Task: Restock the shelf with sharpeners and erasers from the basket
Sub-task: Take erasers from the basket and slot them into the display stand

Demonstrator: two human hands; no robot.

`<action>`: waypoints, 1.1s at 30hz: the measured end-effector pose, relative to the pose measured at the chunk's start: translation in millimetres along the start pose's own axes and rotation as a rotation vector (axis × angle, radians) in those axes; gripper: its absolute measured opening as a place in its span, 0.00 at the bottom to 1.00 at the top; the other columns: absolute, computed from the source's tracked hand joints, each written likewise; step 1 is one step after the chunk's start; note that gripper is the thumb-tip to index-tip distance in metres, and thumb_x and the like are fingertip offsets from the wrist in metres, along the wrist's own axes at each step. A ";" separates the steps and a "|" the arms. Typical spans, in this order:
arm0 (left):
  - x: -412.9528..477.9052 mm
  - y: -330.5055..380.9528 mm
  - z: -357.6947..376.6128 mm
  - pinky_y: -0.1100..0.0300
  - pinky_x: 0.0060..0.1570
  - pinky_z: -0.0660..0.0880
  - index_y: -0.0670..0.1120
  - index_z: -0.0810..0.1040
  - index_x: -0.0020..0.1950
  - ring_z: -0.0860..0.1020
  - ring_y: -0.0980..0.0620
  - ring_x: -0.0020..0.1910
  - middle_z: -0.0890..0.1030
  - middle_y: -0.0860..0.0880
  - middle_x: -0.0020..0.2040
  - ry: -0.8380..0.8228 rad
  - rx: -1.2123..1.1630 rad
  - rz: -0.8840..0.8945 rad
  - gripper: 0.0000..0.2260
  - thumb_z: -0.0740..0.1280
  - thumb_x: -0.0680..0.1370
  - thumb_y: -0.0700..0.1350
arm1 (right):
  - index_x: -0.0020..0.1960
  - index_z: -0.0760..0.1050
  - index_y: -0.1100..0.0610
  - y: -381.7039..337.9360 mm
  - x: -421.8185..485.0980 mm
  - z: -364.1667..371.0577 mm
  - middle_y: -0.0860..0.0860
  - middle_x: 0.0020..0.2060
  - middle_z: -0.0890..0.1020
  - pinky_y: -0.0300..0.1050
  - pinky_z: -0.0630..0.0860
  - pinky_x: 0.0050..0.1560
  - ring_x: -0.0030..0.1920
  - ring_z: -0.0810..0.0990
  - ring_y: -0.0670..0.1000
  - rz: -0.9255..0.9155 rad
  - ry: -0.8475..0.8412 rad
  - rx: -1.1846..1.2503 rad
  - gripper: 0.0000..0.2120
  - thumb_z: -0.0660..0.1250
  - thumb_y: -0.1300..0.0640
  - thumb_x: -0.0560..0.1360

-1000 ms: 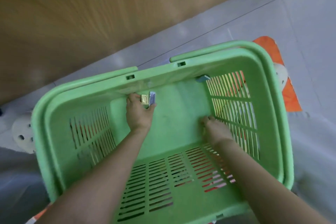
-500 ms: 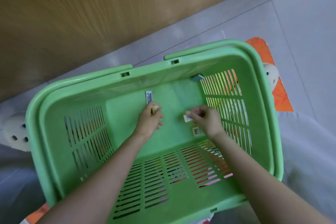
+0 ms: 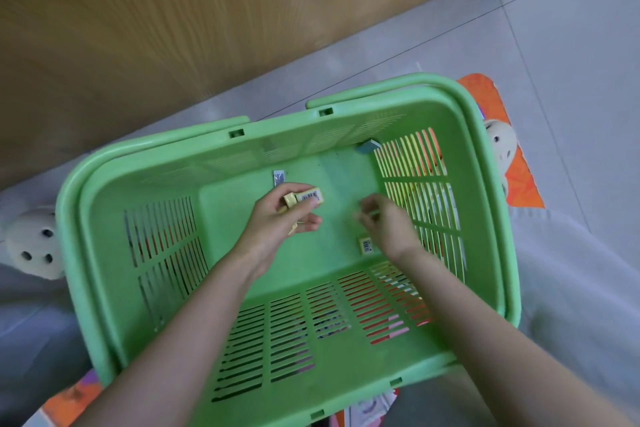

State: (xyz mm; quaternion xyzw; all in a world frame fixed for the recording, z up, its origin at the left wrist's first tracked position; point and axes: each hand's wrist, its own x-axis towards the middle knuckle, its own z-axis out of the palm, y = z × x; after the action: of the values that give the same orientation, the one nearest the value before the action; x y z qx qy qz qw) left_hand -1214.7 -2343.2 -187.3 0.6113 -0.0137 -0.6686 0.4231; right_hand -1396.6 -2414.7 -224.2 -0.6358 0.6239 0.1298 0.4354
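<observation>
my left hand (image 3: 277,218) pinches a yellow eraser (image 3: 309,196) inside the green basket (image 3: 104,184). my right hand (image 3: 388,229), by a second eraser (image 3: 365,246), is blurred (fingers curled, i cannot tell the grip).

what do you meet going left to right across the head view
White holed object outside the basket, grey packet, yellow boxes held by the left hand, right hand, second white holed object.
</observation>
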 end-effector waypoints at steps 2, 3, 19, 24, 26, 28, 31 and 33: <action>-1.9 1.0 -3.2 0.61 0.40 0.80 0.41 0.76 0.56 0.81 0.52 0.35 0.81 0.43 0.47 0.030 -0.035 0.007 0.09 0.67 0.76 0.37 | 0.62 0.71 0.58 18.7 3.8 7.3 0.54 0.57 0.79 0.51 0.74 0.62 0.56 0.78 0.54 0.127 -0.235 -0.238 0.21 0.70 0.51 0.73; -2.6 0.9 -4.6 0.61 0.40 0.81 0.41 0.75 0.56 0.82 0.52 0.35 0.81 0.43 0.47 0.037 -0.042 0.007 0.09 0.67 0.76 0.36 | 0.61 0.71 0.58 23.0 4.8 10.6 0.55 0.56 0.79 0.52 0.74 0.60 0.55 0.78 0.55 0.148 -0.297 -0.338 0.22 0.71 0.49 0.72; -1.4 -20.2 -9.9 0.55 0.48 0.80 0.46 0.77 0.55 0.81 0.49 0.45 0.81 0.44 0.53 0.150 -0.137 -0.089 0.09 0.64 0.78 0.35 | 0.50 0.75 0.57 -52.9 -13.7 22.1 0.50 0.39 0.78 0.41 0.78 0.49 0.40 0.77 0.48 -0.056 -0.112 0.531 0.09 0.71 0.62 0.72; -5.4 -10.4 -10.0 0.56 0.44 0.81 0.41 0.75 0.58 0.81 0.47 0.47 0.80 0.42 0.52 0.107 -0.238 -0.045 0.11 0.66 0.77 0.38 | 0.41 0.75 0.54 -70.9 -23.8 31.0 0.50 0.33 0.80 0.40 0.80 0.41 0.35 0.80 0.47 -0.148 -0.046 0.628 0.09 0.74 0.64 0.69; -5.6 -5.8 -11.4 0.59 0.43 0.81 0.39 0.74 0.60 0.81 0.48 0.45 0.79 0.42 0.50 0.111 -0.211 -0.031 0.14 0.68 0.75 0.35 | 0.41 0.76 0.55 -73.8 -23.8 31.8 0.50 0.33 0.81 0.37 0.79 0.40 0.34 0.80 0.45 -0.184 -0.025 0.631 0.08 0.73 0.66 0.70; -4.1 -1.1 -12.0 0.60 0.44 0.81 0.39 0.75 0.60 0.82 0.51 0.41 0.80 0.43 0.49 0.119 -0.205 -0.020 0.15 0.69 0.74 0.34 | 0.44 0.78 0.56 -74.9 -21.8 29.1 0.47 0.35 0.81 0.32 0.76 0.41 0.35 0.78 0.41 -0.234 0.009 0.560 0.07 0.73 0.64 0.70; -0.8 5.2 -11.3 0.61 0.43 0.81 0.41 0.76 0.58 0.81 0.54 0.35 0.80 0.44 0.46 0.144 -0.210 -0.007 0.14 0.69 0.73 0.34 | 0.55 0.76 0.62 -68.1 -8.0 20.5 0.50 0.44 0.80 0.31 0.74 0.48 0.44 0.78 0.44 -0.119 0.162 0.633 0.10 0.69 0.63 0.74; 1.2 7.3 -11.9 0.61 0.44 0.81 0.41 0.76 0.58 0.81 0.54 0.35 0.80 0.44 0.46 0.150 -0.200 -0.004 0.14 0.69 0.73 0.34 | 0.65 0.69 0.64 -59.6 9.3 12.2 0.55 0.56 0.78 0.36 0.71 0.60 0.56 0.76 0.50 0.075 0.256 0.756 0.17 0.65 0.61 0.77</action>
State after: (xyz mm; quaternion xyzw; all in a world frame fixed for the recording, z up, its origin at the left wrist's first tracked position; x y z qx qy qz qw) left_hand -1200.7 -2342.7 -187.4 0.6144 0.0862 -0.6198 0.4806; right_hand -1336.2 -2421.7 -214.6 -0.4184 0.6998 -0.1734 0.5524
